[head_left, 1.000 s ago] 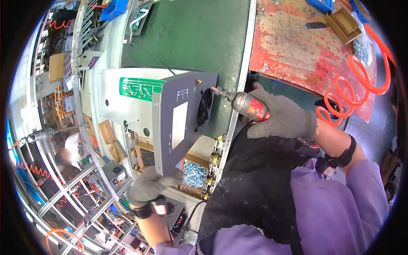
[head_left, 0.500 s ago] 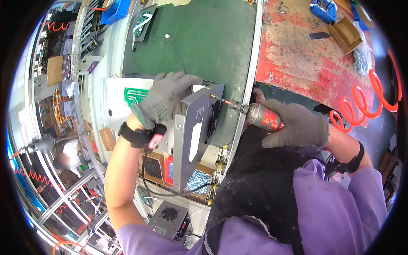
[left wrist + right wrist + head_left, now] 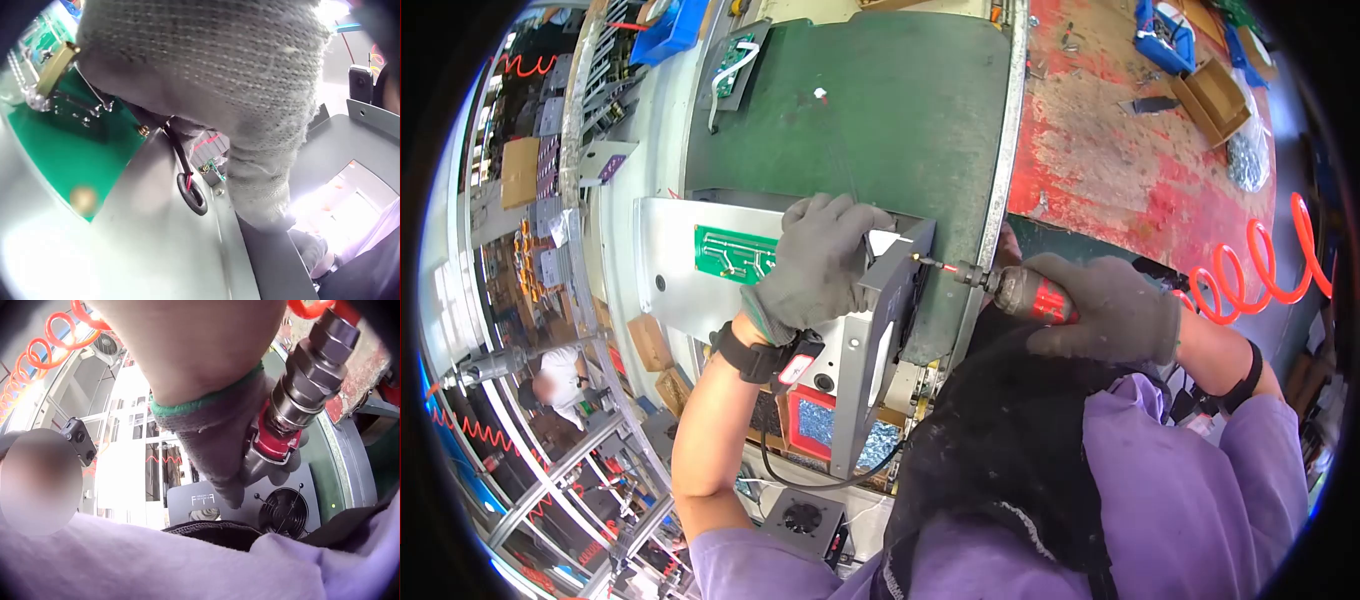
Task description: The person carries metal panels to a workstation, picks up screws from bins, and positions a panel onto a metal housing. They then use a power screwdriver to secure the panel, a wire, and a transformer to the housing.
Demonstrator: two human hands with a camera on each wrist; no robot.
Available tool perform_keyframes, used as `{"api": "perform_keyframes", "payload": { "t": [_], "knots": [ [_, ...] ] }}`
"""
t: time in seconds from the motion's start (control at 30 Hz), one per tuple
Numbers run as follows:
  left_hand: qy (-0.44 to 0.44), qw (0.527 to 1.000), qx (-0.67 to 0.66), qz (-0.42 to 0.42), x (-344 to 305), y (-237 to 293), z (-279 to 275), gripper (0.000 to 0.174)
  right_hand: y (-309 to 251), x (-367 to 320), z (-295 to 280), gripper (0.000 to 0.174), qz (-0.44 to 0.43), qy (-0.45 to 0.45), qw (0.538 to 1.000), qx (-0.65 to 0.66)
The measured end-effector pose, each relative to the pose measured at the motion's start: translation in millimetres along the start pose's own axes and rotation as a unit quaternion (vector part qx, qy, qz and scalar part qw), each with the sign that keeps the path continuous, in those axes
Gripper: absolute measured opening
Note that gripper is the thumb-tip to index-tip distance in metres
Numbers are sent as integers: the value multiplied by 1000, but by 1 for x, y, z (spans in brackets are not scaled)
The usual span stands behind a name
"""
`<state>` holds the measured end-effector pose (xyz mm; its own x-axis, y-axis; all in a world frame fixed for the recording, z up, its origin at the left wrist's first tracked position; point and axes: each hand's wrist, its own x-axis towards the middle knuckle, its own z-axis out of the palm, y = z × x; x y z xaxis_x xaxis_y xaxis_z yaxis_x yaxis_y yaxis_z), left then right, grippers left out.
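Observation:
A grey metal case stands on the green work surface, its front panel (image 3: 855, 390) upright and seen nearly edge-on. My gloved left hand (image 3: 825, 262) grips the panel's upper part from inside, one finger at the edge in the left wrist view. Beside that hand, a green circuit board (image 3: 730, 252) is fixed to the case's pale metal base (image 3: 670, 235). My gloved right hand (image 3: 1115, 310) holds a red and metal air screwdriver (image 3: 1035, 297) level. Its bit points at the panel's upper end, with a brass-coloured screw at the tip. A black fan (image 3: 284, 511) shows on the panel's outer face.
A coiled red air hose (image 3: 1260, 270) hangs on the right. Nearby, a worn red bench (image 3: 1100, 170) bears a cardboard box (image 3: 1212, 100) and blue bins (image 3: 1165, 40). A second black fan unit (image 3: 803, 518) stands near the left elbow. Red tray (image 3: 808, 440) below the case.
My left hand has come up from the panel's lower corner to its upper part. The case has turned more edge-on and shifted slightly right. The screwdriver stays at the panel's upper end.

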<state>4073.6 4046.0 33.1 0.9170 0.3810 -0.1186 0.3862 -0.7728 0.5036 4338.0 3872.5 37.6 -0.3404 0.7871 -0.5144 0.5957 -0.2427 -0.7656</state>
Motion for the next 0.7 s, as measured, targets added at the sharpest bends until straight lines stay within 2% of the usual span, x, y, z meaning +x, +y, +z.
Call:
{"api": "perform_keyframes", "payload": {
  "t": [0.03, 0.1, 0.17, 0.23, 0.3, 0.33, 0.37, 0.43, 0.5, 0.53, 0.57, 0.63, 0.67, 0.7],
  "knots": [
    [5, 1000, 0, -6, -2, -2, 2, 42, -3, 0, -1, 63, 6, 3, 1000, -16],
    [-16, 1000, 18, -20, -3, -6, 8, 59, -3, -2, -2, 65, 8, 2, 999, -36],
    [-35, 999, 9, -36, -3, -1, 7, 59, 2, -5, -5, 69, -55, 54, 995, -70],
    [-49, 997, -2, -57, -10, 3, 0, 60, 13, -9, -8, 70, -36, 35, 997, -64],
    [118, 991, 11, -56, -30, 10, -14, 64, 33, -6, -15, 65, 5, 18, 995, -93],
    [162, 977, -90, -104, -39, 10, -23, 65, 53, -3, -22, 60, 27, 17, 991, -133],
    [214, 964, -103, -120, -43, 1, -27, 62, 85, -7, -19, 54, 39, 27, 975, -215],
    [357, 891, -129, -250, -117, 9, -26, 52, 130, 29, -32, 41, -30, -9, 912, -410],
    [406, 795, -166, -418, -164, 48, -25, 44, 172, 37, -31, 28, -81, -34, 834, -545],
    [433, 787, -127, -421, -189, 50, -7, 41, 195, 41, -40, 22, -105, -37, 791, -602],
    [448, 784, -91, -419, -213, 43, 17, 39, 215, 39, -48, 24, -119, -51, 777, -616],
    [450, 700, -143, -536, -261, 51, 69, 33, 234, 47, -61, 27, -160, -77, 752, -635],
    [469, 677, -193, -534, -299, 37, 120, 32, 235, 42, -65, 28, -215, -30, 746, -629],
    [494, 593, -275, -574, -306, 54, 146, 31, 235, 39, -69, 28, -270, 17, 738, -618]
  ]
}}
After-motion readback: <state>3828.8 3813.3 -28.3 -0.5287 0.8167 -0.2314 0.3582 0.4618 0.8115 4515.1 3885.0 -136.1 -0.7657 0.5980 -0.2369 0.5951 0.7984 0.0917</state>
